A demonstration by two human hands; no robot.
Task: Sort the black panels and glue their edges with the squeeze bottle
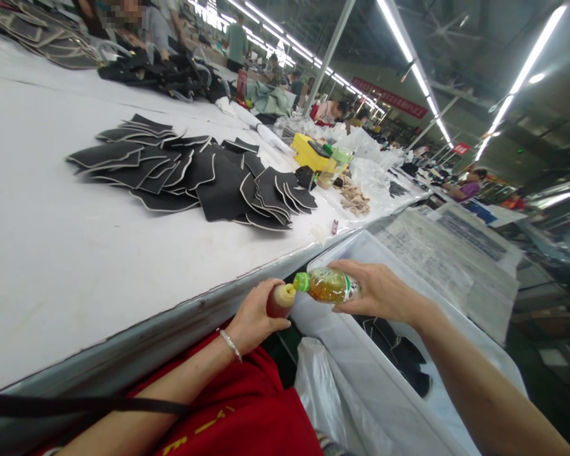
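My left hand (259, 316) is wrapped round a reddish-brown squeeze bottle (281, 300) whose pale yellow top faces up and to the right. In my right hand (373, 288) lies a clear plastic bottle (330, 285) with amber liquid and a green neck, tipped sideways toward the left. The green neck meets the squeeze bottle's top, or nearly so; whether liquid flows between them I cannot tell. Both bottles are held beyond the table's edge, over the near end of a white plastic bin (361, 244). Black cut pieces (399, 358) lie inside that bin.
A pile of black cut pieces (171, 168) with pale edges spreads over the white table (99, 272). Further back stand a yellow box (306, 151) and a jar of pale liquid (335, 168). Printed sheets (427, 253) lie right of the bin. People work in the background.
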